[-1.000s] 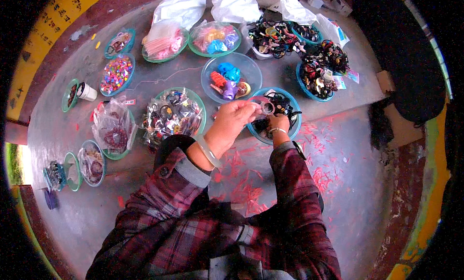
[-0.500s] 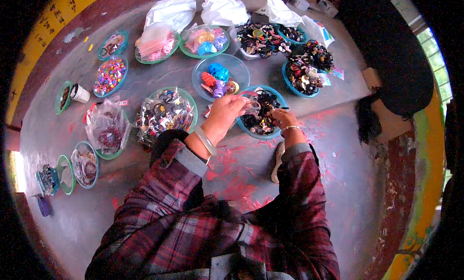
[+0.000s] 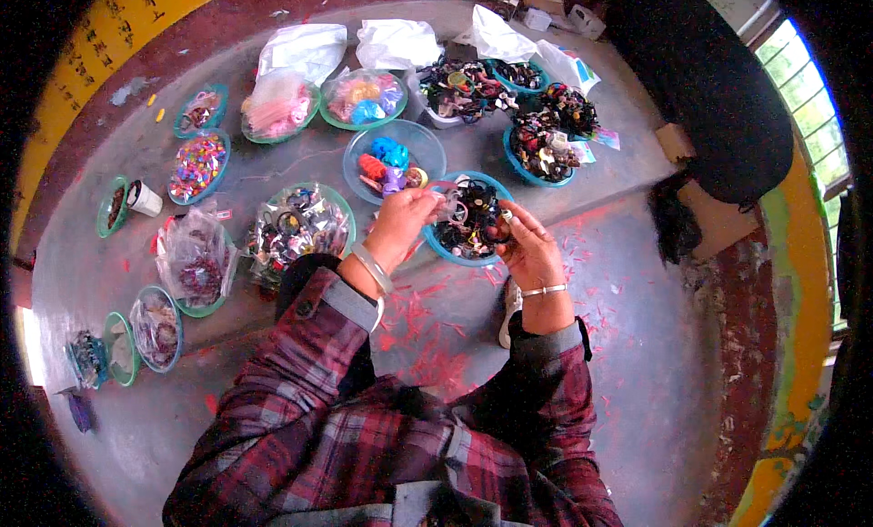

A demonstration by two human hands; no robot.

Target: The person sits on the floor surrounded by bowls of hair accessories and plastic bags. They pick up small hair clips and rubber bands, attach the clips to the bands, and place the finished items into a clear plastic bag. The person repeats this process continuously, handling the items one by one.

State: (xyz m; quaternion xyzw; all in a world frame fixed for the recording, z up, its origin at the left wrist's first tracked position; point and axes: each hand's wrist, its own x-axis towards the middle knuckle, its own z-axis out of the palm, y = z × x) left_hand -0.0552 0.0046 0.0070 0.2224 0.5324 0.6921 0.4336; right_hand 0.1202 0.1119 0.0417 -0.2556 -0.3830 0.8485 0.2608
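My left hand [image 3: 406, 225], closed in a pinch, holds a small clear plastic bag [image 3: 443, 200] over the left rim of a blue basin [image 3: 436, 245]. The basin is full of black hair ties [image 3: 475, 231] with small coloured ornaments. At its right rim my right hand [image 3: 532, 247] is closed, thumb and fingers pinching a dark hair tie with a small pale ornament [image 3: 506, 215]. The two hands are apart. Just behind stands a clear bluish basin [image 3: 427, 145] with a few blue, red and purple bundles.
Left of my hands is a green basin [image 3: 351, 220] of bagged hair accessories; farther left, a basin of bright beads [image 3: 198, 166] and a white cup [image 3: 144, 199]. More hair ties fill a blue basin [image 3: 518, 170] behind right. White bags [image 3: 396, 45] lie at the back. Red scraps [image 3: 427, 341] litter the floor.
My right hand has drawn back from over the basin's contents to its right rim, turned, and now shows a small ornament at its fingertips. The left keeps the bag. The whole view has shifted slightly.
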